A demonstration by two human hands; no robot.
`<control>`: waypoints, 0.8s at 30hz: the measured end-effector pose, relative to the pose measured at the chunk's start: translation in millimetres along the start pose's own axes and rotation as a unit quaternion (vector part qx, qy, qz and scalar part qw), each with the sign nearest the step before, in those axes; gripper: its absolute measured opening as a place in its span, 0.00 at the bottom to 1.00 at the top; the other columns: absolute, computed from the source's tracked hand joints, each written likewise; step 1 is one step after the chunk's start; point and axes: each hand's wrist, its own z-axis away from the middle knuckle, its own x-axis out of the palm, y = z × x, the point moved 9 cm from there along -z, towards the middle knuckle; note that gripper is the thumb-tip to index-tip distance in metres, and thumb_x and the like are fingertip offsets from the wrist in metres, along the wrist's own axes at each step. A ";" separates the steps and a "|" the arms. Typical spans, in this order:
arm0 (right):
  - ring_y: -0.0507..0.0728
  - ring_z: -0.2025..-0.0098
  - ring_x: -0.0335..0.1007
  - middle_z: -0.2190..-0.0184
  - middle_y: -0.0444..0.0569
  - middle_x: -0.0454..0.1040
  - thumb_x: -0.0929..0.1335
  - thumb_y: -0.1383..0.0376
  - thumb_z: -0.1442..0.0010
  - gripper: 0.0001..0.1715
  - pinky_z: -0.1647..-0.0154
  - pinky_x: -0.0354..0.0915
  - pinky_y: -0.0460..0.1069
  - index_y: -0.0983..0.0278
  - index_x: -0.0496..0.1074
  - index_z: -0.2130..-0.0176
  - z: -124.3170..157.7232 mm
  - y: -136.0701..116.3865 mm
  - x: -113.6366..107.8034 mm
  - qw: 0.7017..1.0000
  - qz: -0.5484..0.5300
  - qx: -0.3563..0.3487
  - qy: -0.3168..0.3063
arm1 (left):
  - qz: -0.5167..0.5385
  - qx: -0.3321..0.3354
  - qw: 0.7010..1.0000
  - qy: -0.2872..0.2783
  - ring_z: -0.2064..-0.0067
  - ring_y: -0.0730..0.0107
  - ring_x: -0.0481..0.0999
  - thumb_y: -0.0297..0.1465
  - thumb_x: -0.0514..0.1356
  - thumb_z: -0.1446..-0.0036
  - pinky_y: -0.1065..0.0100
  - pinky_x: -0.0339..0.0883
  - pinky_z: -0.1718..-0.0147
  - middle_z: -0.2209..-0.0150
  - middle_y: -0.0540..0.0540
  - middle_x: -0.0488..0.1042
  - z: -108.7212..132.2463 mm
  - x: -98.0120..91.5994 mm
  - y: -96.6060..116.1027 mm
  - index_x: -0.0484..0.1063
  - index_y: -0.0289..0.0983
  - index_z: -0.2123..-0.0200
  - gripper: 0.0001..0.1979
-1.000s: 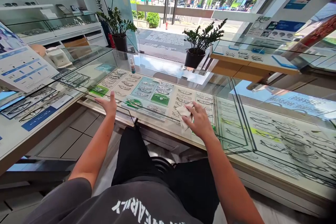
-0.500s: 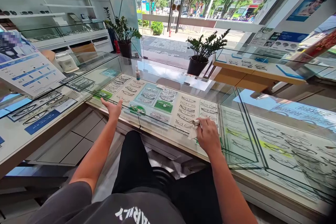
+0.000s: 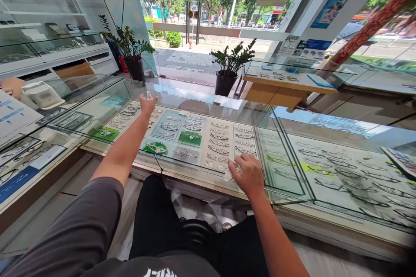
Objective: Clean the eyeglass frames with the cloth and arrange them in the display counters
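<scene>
My left hand (image 3: 148,104) is stretched forward over the glass display counter (image 3: 182,169), its fingers apart around a small spray bottle (image 3: 149,95). Whether the fingers touch the bottle cannot be made out; the hand hides its lower part. Near the front edge of the glass, my right hand (image 3: 248,173) has its fingers bent over a pale cloth (image 3: 228,175), which shows beside the thumb. Beneath the glass lie rows of eyeglasses (image 3: 219,140), a green card (image 3: 190,137) and a round green card (image 3: 155,148).
Two potted plants, a left one (image 3: 134,67) and a right one (image 3: 226,78), stand beyond the counter. A white device (image 3: 43,95) is at the left, with part of another person's arm (image 3: 12,86) behind it. Another glass case section (image 3: 351,169) extends right.
My left hand has reached forward from the counter's front edge to the spray bottle. My right hand has stayed near the front edge with the cloth. The view has turned to the right.
</scene>
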 end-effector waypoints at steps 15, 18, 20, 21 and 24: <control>0.59 0.61 0.69 0.68 0.49 0.74 0.70 0.65 0.29 0.19 0.57 0.62 0.53 0.60 0.70 0.73 1.1 0.8 0.1 0.997 -0.027 0.071 0.025 | 0.042 0.012 0.998 -0.043 0.74 0.71 0.64 0.34 0.68 0.35 0.63 0.75 0.63 0.80 0.56 0.64 11.8 23.4 3.7 0.66 0.39 0.73 0.17; 0.58 0.64 0.67 0.72 0.48 0.71 0.70 0.63 0.29 0.22 0.60 0.58 0.52 0.59 0.67 0.75 2.9 2.6 4.0 0.996 -0.018 0.090 0.014 | 0.060 0.013 0.997 -0.056 0.76 0.71 0.62 0.34 0.68 0.38 0.66 0.68 0.72 0.82 0.56 0.62 13.3 28.9 6.2 0.65 0.40 0.74 0.17; 0.58 0.66 0.66 0.74 0.47 0.71 0.70 0.62 0.29 0.22 0.62 0.56 0.52 0.59 0.66 0.75 3.9 4.8 6.4 0.994 -0.015 0.112 0.005 | 0.072 0.012 0.995 -0.068 0.78 0.72 0.60 0.34 0.67 0.40 0.68 0.61 0.77 0.84 0.56 0.59 14.5 32.0 8.9 0.64 0.41 0.75 0.16; 0.58 0.66 0.66 0.74 0.48 0.72 0.70 0.62 0.29 0.22 0.63 0.54 0.52 0.59 0.67 0.75 4.4 5.9 7.1 0.992 -0.013 0.125 0.001 | 0.078 0.012 0.994 -0.075 0.79 0.73 0.59 0.34 0.66 0.41 0.69 0.58 0.79 0.84 0.56 0.58 15.2 33.6 10.6 0.63 0.41 0.75 0.16; 0.58 0.66 0.69 0.71 0.48 0.76 0.71 0.61 0.30 0.16 0.63 0.53 0.52 0.60 0.71 0.71 5.3 7.0 7.8 0.988 -0.011 0.152 -0.007 | 0.096 0.009 0.991 -0.091 0.79 0.74 0.58 0.36 0.66 0.45 0.72 0.54 0.82 0.85 0.56 0.57 16.8 37.0 15.2 0.63 0.41 0.76 0.15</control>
